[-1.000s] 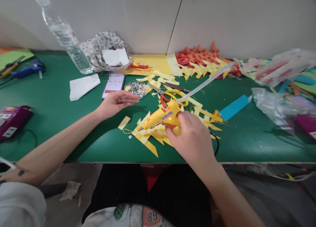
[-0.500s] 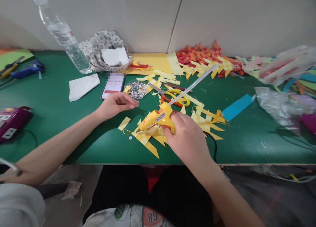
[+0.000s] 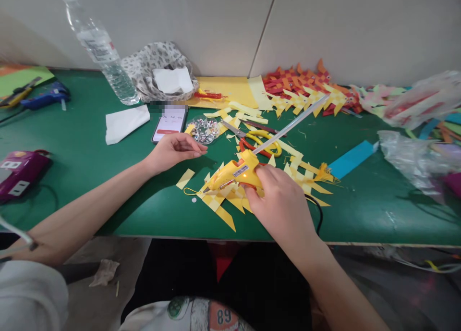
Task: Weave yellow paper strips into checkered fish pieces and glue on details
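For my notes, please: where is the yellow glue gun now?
In the head view's middle, the yellow glue gun is in the right hand, nozzle pointing left over woven yellow paper.

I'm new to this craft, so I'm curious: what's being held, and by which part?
The right hand holds the yellow glue gun by its handle. Whether the left hand holds anything small cannot be told.
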The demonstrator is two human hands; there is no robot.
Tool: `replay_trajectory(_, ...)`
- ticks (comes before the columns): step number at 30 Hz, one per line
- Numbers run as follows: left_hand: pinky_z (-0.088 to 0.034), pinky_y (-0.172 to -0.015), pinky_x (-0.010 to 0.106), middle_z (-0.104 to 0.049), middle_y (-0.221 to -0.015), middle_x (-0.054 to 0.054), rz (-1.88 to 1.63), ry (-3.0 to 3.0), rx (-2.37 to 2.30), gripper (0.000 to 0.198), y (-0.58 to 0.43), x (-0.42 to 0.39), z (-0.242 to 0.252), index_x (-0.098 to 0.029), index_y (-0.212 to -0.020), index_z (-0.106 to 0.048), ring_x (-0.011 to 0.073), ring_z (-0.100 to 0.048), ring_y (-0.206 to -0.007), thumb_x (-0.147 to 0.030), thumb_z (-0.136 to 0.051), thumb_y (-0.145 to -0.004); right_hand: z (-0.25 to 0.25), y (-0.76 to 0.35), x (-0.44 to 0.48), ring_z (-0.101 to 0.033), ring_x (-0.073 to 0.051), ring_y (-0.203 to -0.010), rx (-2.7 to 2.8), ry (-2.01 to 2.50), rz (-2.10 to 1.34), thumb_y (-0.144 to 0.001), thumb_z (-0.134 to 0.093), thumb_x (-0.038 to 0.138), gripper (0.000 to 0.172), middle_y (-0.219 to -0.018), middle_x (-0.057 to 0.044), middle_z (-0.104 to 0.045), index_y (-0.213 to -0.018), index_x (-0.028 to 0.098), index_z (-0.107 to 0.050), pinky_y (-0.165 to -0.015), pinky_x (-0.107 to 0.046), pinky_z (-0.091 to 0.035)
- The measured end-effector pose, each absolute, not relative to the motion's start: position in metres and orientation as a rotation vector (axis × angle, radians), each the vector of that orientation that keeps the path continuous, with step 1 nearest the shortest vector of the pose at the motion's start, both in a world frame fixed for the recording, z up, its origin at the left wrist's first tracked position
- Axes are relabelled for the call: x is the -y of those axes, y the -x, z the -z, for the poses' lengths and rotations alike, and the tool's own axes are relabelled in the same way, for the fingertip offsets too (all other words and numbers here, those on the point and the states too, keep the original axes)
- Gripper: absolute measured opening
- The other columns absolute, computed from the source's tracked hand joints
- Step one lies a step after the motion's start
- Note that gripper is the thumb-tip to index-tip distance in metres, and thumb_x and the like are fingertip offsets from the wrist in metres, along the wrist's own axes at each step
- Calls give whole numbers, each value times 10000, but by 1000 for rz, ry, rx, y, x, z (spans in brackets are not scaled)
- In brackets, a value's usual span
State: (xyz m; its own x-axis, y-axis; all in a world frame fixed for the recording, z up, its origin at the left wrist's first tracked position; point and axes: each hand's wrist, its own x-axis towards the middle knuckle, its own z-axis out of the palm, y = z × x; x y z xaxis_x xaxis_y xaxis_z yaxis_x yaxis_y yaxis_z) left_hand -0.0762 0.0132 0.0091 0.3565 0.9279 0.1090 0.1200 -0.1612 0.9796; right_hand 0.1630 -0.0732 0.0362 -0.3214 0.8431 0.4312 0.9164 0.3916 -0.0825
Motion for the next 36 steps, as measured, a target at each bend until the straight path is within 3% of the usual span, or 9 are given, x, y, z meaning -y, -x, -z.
replay_trajectory(36, -531, -886, 368, -725, -920, 68, -972, -1551, -991, 182, 76, -13, -8, -162, -688, -588, 210, -676, -922, -266, -734, -664, -38, -162, 73, -575, -233, -741, 2258, 1510, 240, -725, -436, 78, 202, -757, -79, -615, -869, 146, -560, -618, -321, -434)
